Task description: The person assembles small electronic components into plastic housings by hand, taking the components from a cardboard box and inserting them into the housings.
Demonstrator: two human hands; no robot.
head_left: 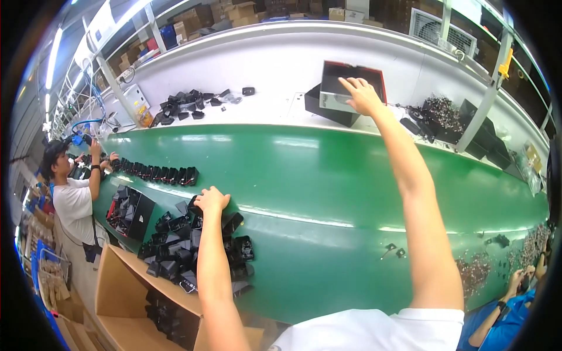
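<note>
My right hand (364,97) reaches far forward, fingers stretched and spread in front of a tilted black box (331,73) with a red-edged rim. I cannot make out whether it touches the box. That box rests against a second dark box (321,104) on the white ledge. My left hand (212,200) is at the far edge of a heap of black plastic housings (181,245) on the green table. Its fingers are apart and slightly bent, beside a black housing (194,206); no part shows clearly within its grasp.
A row of black parts (155,173) runs toward a co-worker (73,202) at left, near a filled black bin (130,212). An open cardboard carton (126,292) stands at the near left. Small metal parts (473,272) lie at right, near another person's blue sleeve (509,322).
</note>
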